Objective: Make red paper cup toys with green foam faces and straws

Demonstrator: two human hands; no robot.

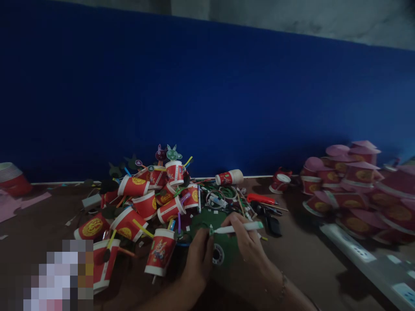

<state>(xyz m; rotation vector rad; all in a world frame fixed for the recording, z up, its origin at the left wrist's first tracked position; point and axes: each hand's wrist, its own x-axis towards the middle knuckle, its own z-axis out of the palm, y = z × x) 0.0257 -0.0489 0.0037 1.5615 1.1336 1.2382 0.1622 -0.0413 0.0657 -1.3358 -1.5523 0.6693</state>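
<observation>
My right hand [248,242] grips a white marker [238,227] with a green end, held nearly level with its tip pointing left. Close to that tip, the fingers of my left hand [198,250] are pinched together around something small and greenish that I cannot make out. Beneath both hands lies a dark green sheet [228,248], and a white-rimmed roll [219,255] shows beside my left fingers. A red paper cup [161,252] with a stick poking from its lower end lies left of my left hand.
Red paper cups [133,185] with coloured straws are heaped at left, some bearing rabbit cutouts [174,152]. Pink-topped cups [361,172] pile up at right beside a power strip [356,248]. Scissors [272,223] and a red-handled tool [261,198] lie beyond my right hand. A blue panel [207,99] stands behind.
</observation>
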